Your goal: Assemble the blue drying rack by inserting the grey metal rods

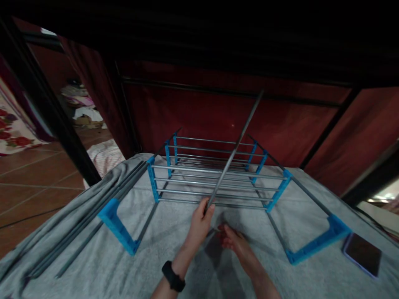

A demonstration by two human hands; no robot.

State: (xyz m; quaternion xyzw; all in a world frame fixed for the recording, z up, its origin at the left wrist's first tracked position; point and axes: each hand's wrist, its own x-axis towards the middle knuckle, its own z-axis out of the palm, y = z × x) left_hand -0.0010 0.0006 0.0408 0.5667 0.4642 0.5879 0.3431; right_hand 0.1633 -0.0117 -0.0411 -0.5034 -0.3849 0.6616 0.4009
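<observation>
My left hand (201, 222), a black watch on its wrist, is closed round the lower end of a long grey metal rod (237, 145) that slants up and to the right over the rack. My right hand (230, 240) lies low on the grey cloth just beside it, fingers curled together; whether it holds anything I cannot make out. In front of both hands stands a rack (218, 174) of grey rods joined by blue plastic brackets, with two long side arms ending in blue end pieces, one on the left (116, 224) and one on the right (321, 243).
Several loose grey rods (87, 216) lie along the left edge of the grey cloth (93, 265). A dark phone (363, 253) rests at the right edge. Red fabric panels and black frame poles (46, 104) surround the area. Tiled floor lies to the left.
</observation>
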